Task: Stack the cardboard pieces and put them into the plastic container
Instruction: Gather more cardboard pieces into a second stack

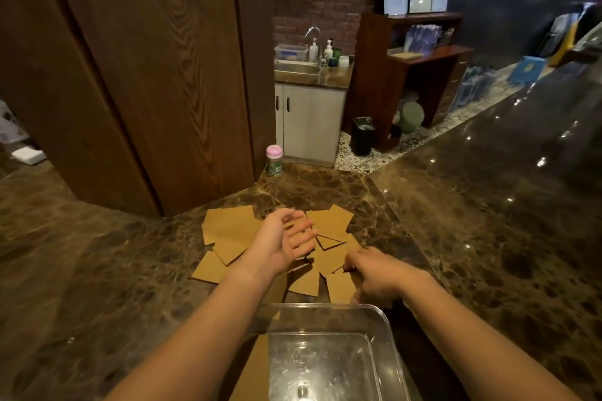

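Several brown cardboard pieces (pixel 228 231) lie scattered and overlapping on the dark marble counter (pixel 97 270). My left hand (pixel 283 239) hovers over the middle of the pile, palm turned up, fingers apart, holding nothing. My right hand (pixel 374 273) rests palm down at the pile's right edge, its fingertips touching a cardboard piece (pixel 340 286); I cannot tell whether it grips it. A clear plastic container (pixel 378 319) stands nearest me, below the pile, with nothing in it. One cardboard piece (pixel 250 368) lies partly under its left side.
A small jar with a pink lid (pixel 274 159) stands at the counter's far edge by a wooden pillar (pixel 146 75). The counter extends to the right (pixel 488 221). Behind it are a sink cabinet (pixel 309 114), a black bin (pixel 362 135) and wooden shelves (pixel 423 68).
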Motion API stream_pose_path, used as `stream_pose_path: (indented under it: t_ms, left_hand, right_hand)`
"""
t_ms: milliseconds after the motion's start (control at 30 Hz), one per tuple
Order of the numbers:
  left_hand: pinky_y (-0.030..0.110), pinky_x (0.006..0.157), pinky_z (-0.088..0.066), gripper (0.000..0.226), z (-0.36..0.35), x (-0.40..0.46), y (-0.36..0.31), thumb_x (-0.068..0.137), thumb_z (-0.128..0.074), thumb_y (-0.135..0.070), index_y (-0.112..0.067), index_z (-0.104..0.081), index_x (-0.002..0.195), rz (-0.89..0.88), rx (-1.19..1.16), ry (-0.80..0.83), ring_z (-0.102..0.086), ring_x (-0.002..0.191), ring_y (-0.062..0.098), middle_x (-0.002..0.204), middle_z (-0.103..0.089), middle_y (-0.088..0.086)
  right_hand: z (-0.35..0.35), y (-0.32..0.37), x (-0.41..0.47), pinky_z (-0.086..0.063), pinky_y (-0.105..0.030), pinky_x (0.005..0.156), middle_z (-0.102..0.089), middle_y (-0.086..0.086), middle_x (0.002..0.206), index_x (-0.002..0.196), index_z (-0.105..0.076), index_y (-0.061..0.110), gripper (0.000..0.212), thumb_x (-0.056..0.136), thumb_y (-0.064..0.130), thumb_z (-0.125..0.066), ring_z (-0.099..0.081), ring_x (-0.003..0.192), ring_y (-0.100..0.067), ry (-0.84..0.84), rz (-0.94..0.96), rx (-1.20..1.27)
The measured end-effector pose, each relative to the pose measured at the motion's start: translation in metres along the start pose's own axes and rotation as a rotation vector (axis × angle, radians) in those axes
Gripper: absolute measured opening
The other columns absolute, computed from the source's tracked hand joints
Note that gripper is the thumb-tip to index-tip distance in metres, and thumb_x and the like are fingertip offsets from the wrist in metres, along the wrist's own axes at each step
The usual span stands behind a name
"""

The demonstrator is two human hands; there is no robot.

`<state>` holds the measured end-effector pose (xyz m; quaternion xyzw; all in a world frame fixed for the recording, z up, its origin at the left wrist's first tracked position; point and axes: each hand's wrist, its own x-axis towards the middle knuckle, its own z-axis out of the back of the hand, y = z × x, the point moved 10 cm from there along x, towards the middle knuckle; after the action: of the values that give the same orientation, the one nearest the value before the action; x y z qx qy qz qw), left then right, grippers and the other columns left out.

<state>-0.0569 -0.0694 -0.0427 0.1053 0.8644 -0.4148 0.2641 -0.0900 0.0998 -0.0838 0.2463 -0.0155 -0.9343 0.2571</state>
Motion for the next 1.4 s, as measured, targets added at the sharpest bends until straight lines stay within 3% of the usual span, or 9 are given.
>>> stream_pose_path:
  t_ms: [133,400,533,767,867,1000,1100,1200,1400]
  left_hand:
    - [0.049,0.095,-0.052,0.015,0.001,0.011,0.002,0.097,-0.051,-0.018,-0.008,-0.060,0.105,-0.016,0.032,-0.042,-0.067,0.103,0.034,0.115,-0.068,0.018]
    - [0.041,0.074,-0.051,0.025,-0.010,0.028,0.004,0.095,-0.059,-0.035,-0.013,-0.066,0.101,-0.043,0.112,-0.107,-0.061,0.098,0.024,0.108,-0.067,0.010]
    - [0.046,0.083,-0.056,0.054,-0.039,0.028,0.008,0.086,-0.064,-0.055,-0.013,-0.069,0.118,0.009,0.021,0.105,-0.069,0.106,0.031,0.116,-0.072,0.017]
    - [0.053,0.076,-0.060,0.033,-0.049,0.032,0.003,0.100,-0.048,-0.023,-0.026,-0.065,0.129,0.021,-0.192,0.203,-0.073,0.095,0.038,0.114,-0.071,0.025]
    - [0.054,0.073,-0.060,0.033,-0.037,0.034,-0.005,0.105,-0.039,-0.024,-0.025,-0.055,0.134,-0.004,-0.207,0.199,-0.074,0.084,0.040,0.100,-0.074,0.027]
    - [0.049,0.064,-0.062,0.031,-0.016,0.037,-0.022,0.105,-0.039,-0.020,-0.024,-0.053,0.132,-0.067,-0.155,0.195,-0.074,0.073,0.036,0.091,-0.075,0.025]
    - [0.046,0.065,-0.061,0.033,-0.018,0.036,-0.023,0.101,-0.044,-0.020,-0.021,-0.058,0.131,-0.077,-0.110,0.225,-0.069,0.069,0.034,0.088,-0.072,0.024]
    - [0.043,0.066,-0.059,0.038,-0.024,0.036,-0.019,0.096,-0.053,-0.031,-0.018,-0.061,0.131,-0.049,-0.133,0.222,-0.067,0.070,0.033,0.088,-0.070,0.022]
    - [0.044,0.070,-0.057,0.056,-0.026,0.041,-0.016,0.095,-0.046,-0.059,-0.017,-0.061,0.130,-0.030,-0.163,0.233,-0.067,0.077,0.036,0.093,-0.069,0.021]
  right_hand:
    - [0.030,-0.012,-0.004,-0.043,-0.027,0.064,-0.058,0.007,0.081,0.078,-0.059,0.025,0.020,0.089,0.034,-0.072,-0.054,0.075,-0.010,-0.020,0.032,0.329]
    - [0.088,-0.017,-0.007,-0.057,-0.033,0.062,-0.077,-0.011,0.098,0.109,-0.069,0.011,0.015,0.103,0.017,-0.057,-0.074,0.081,-0.021,-0.185,-0.016,1.316]
    - [0.089,0.000,0.000,-0.058,-0.037,0.069,-0.076,-0.013,0.098,0.113,-0.068,0.007,0.020,0.096,0.017,-0.066,-0.072,0.086,-0.025,-0.239,-0.018,1.545]
    - [0.103,0.025,0.002,-0.050,-0.027,0.063,-0.071,0.005,0.087,0.102,-0.063,0.027,0.032,0.080,0.041,-0.081,-0.067,0.076,-0.008,-0.538,-0.020,0.947]
    - [0.102,0.008,-0.001,-0.054,-0.033,0.069,-0.070,0.004,0.087,0.101,-0.061,0.022,0.024,0.090,0.041,-0.071,-0.065,0.073,-0.009,-0.587,-0.016,1.036]
    - [0.060,0.008,0.002,-0.055,-0.036,0.074,-0.068,0.006,0.087,0.091,-0.063,0.020,0.022,0.091,0.042,-0.067,-0.062,0.075,-0.009,-0.220,0.019,0.652]
    - [0.016,0.021,-0.004,-0.053,-0.039,0.075,-0.066,0.003,0.104,0.107,-0.058,0.023,0.078,0.057,0.081,-0.072,-0.061,0.090,-0.015,0.061,0.011,0.193]
    - [-0.001,0.030,-0.003,-0.048,-0.040,0.082,-0.059,-0.006,0.121,0.129,-0.046,0.020,0.106,0.050,0.086,-0.072,-0.059,0.105,-0.028,0.066,0.000,-0.118]
    - [0.011,0.036,-0.004,-0.046,-0.030,0.064,-0.062,-0.007,0.107,0.118,-0.056,0.015,0.061,0.075,0.054,-0.074,-0.061,0.092,-0.026,0.082,0.013,-0.161]
